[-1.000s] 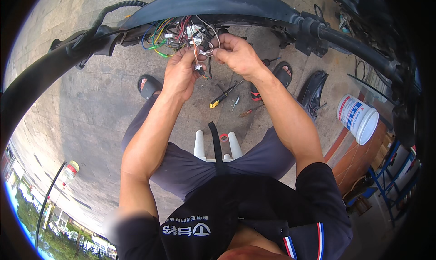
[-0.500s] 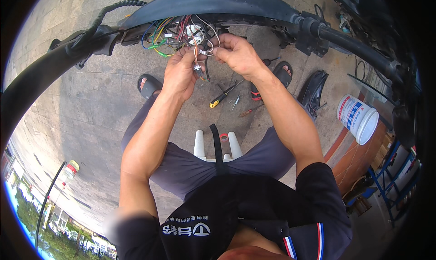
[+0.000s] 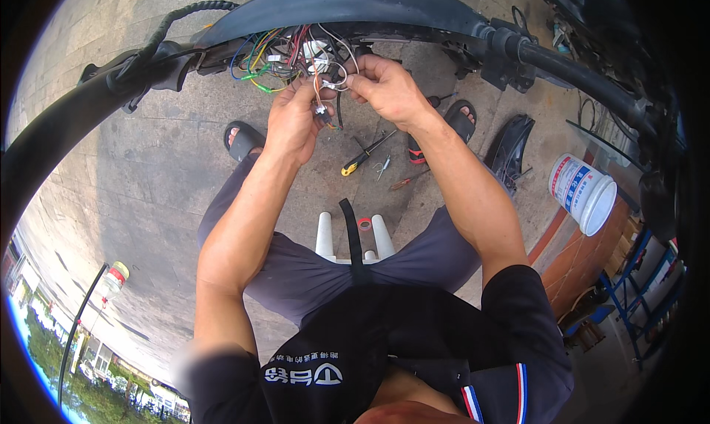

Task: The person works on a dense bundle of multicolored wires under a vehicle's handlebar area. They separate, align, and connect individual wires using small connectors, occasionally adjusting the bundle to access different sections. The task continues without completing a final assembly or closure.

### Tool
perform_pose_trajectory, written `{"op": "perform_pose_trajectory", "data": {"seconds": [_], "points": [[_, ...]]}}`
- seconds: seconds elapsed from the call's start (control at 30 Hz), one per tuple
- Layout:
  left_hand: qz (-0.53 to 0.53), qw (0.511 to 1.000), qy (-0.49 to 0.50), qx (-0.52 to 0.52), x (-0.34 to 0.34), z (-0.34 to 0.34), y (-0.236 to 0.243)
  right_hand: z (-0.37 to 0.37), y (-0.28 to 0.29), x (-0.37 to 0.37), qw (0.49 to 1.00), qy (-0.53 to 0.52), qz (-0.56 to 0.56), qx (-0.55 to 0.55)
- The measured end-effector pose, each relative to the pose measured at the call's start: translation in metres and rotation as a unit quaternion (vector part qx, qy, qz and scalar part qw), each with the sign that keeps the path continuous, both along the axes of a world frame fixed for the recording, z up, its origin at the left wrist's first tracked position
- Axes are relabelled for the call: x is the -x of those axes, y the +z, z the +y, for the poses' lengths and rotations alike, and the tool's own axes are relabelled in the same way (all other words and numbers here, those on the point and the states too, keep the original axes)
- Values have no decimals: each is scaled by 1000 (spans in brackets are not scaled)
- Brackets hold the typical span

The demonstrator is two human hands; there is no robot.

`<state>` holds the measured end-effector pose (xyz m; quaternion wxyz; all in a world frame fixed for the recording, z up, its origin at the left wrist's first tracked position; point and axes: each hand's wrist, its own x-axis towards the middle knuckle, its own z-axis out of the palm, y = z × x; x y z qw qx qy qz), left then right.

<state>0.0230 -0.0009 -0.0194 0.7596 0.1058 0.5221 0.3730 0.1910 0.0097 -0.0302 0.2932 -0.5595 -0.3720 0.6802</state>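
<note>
A bundle of coloured wires (image 3: 296,50) hangs out of the underside of a dark vehicle frame (image 3: 347,4). My left hand (image 3: 293,120) is closed on thin wires by a small white connector (image 3: 321,110), which dangles beside its fingers. My right hand (image 3: 388,89) pinches a white wire (image 3: 353,58) between thumb and forefinger, just to the right of the left fingertips. Between the two hands sits another small white plug (image 3: 330,85). Green sleeved joints (image 3: 264,88) show among the wires on the left. What lies inside the left fingers is partly hidden.
On the paving below lie a yellow-and-black screwdriver (image 3: 355,163), a red-and-black tool (image 3: 416,152) and a red tape roll (image 3: 364,223). A white bucket (image 3: 584,194) stands at the right, near a dark curved panel (image 3: 510,146). Black tubes of the frame run along both upper sides.
Both hands stay almost in place. The small connector dangling by the left hand has shifted slightly.
</note>
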Motion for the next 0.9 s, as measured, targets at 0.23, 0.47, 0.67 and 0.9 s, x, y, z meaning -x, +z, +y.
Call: {"op": "perform_pose_trajectory", "data": {"seconds": [0.23, 0.47, 0.67, 0.9], "points": [[1, 1000, 2, 3, 0, 0, 1, 1, 2, 1, 1000, 5, 0, -2], [-7, 1000, 1, 1, 1, 0, 0, 1, 2, 1, 1000, -6, 5, -2], [-3, 1000, -6, 0, 1, 0, -1, 1, 2, 1, 1000, -8, 9, 5], [37, 999, -21, -20, -1, -1, -1, 1, 2, 1, 999, -25, 21, 8]]}}
